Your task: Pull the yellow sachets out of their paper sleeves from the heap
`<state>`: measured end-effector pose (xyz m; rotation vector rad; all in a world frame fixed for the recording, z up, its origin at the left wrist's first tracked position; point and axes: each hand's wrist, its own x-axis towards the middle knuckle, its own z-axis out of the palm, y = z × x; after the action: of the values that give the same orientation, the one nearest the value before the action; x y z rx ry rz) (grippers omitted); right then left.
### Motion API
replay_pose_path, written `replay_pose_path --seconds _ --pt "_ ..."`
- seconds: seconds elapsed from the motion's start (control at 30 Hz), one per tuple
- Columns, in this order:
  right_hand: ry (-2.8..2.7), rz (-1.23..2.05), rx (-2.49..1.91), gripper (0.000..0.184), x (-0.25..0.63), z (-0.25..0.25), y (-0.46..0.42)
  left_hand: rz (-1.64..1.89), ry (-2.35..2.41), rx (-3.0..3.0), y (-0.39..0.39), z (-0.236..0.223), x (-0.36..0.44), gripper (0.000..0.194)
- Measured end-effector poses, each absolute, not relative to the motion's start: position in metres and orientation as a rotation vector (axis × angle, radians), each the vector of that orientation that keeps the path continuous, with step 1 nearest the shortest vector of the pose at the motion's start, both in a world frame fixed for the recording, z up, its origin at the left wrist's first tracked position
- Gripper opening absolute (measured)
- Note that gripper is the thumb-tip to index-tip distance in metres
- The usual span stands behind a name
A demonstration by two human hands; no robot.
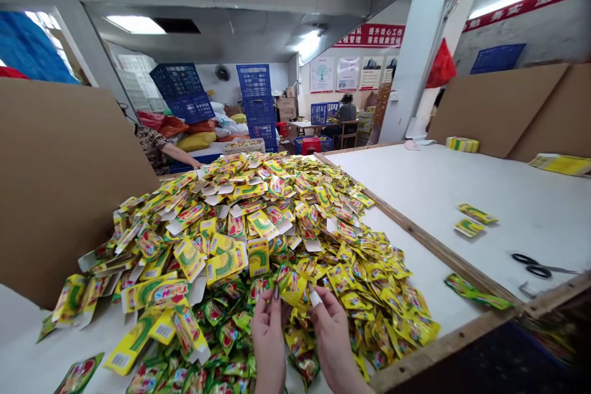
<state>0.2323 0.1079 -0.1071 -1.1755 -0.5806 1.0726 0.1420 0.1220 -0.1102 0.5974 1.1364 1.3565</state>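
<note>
At the near edge of a big heap, my left hand (269, 327) and my right hand (327, 325) are close together, fingers pinched on a small yellow candy packet (294, 289) between them. A white covering wraps one right fingertip. Green packets (221, 314) with red fruit pictures lie left of and below my left hand. Loose yellow packets (383, 295) spread to the right of my right hand. Behind my hands rise many yellow-and-green cartons (258, 257), several with white flaps open. Whether a green packet behind the yellow one is also held, I cannot tell.
A cardboard sheet (69, 184) stands at left. Wooden strips (415, 231) divide the white table (392, 178). Scissors (538, 265), a green packet strip (478, 292) and two small cartons (478, 214) lie right. A co-worker's arm (180, 154) touches the heap's far side; another person (346, 112) sits behind.
</note>
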Motion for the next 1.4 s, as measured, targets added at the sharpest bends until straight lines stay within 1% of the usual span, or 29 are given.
replay_pose_path --seconds 0.07,0.17,0.3,0.4,0.47,0.53,0.6,0.67,0.73,0.77,0.83,0.87,0.9,0.93,1.0,1.07,1.13,1.2,1.27,1.33,1.4 --pt "-0.437 1.057 -1.145 0.026 0.226 -0.105 0.105 1.414 1.164 0.593 0.115 -0.114 0.154 0.041" --pt "-0.376 1.012 -1.142 0.024 0.227 -0.103 0.103 1.391 1.171 0.694 0.106 -0.113 0.16 0.039" --pt "-0.562 0.91 -1.233 0.023 0.24 -0.106 0.098 1.308 1.046 0.792 0.109 -0.101 0.152 0.044" --pt "-0.714 0.844 -1.235 0.024 0.245 -0.105 0.093 1.228 1.136 0.895 0.117 -0.094 0.147 0.042" --pt "-0.737 0.915 -1.133 0.032 0.247 -0.099 0.092 1.216 1.172 0.964 0.12 -0.095 0.147 0.04" --pt "-0.776 1.068 -1.036 0.039 0.249 -0.091 0.093 1.179 1.155 1.101 0.12 -0.097 0.15 0.039" --pt "-0.848 1.204 -0.998 0.039 0.253 -0.085 0.096 1.131 1.157 1.247 0.12 -0.098 0.151 0.038" --pt "-0.88 1.241 -1.005 0.036 0.259 -0.084 0.1 1.138 1.174 1.349 0.126 -0.095 0.148 0.036" --pt "-0.886 1.209 -1.044 0.034 0.267 -0.086 0.103 1.219 1.33 1.534 0.142 -0.088 0.141 0.038" --pt "-0.896 1.182 -1.073 0.033 0.272 -0.088 0.103 1.262 1.488 1.662 0.154 -0.084 0.136 0.045" --pt "-0.949 1.113 -1.142 0.03 0.28 -0.091 0.103 1.27 1.925 1.899 0.181 -0.078 0.126 0.07" --pt "-0.982 1.077 -1.184 0.028 0.283 -0.093 0.101 1.198 2.132 1.978 0.194 -0.076 0.121 0.08" --pt "-1.012 1.042 -1.227 0.027 0.286 -0.094 0.1 1.089 2.283 2.031 0.206 -0.076 0.117 0.086" --pt "-1.035 1.01 -1.268 0.026 0.288 -0.094 0.098 0.958 2.369 2.085 0.215 -0.078 0.114 0.086" --pt "-1.045 0.97 -1.326 0.026 0.29 -0.095 0.095 0.769 2.425 2.159 0.224 -0.083 0.111 0.076" --pt "-1.007 0.957 -1.32 0.027 0.293 -0.093 0.092 0.764 2.395 2.169 0.221 -0.088 0.11 0.063" --pt "-0.967 0.955 -1.264 0.026 0.297 -0.088 0.089 0.93 2.277 2.145 0.209 -0.088 0.11 0.054" --pt "-0.935 0.981 -1.211 0.026 0.303 -0.08 0.088 1.145 1.965 2.083 0.192 -0.082 0.11 0.053" --pt "-0.878 1.05 -1.204 0.029 0.31 -0.07 0.089 1.26 1.546 1.814 0.173 -0.073 0.112 0.06" --pt "-0.814 1.112 -1.215 0.034 0.315 -0.057 0.093 1.129 1.183 1.377 0.153 -0.065 0.117 0.063" --pt "-0.797 1.135 -1.187 0.032 0.316 -0.042 0.098 0.885 0.968 1.008 0.132 -0.06 0.124 0.054"
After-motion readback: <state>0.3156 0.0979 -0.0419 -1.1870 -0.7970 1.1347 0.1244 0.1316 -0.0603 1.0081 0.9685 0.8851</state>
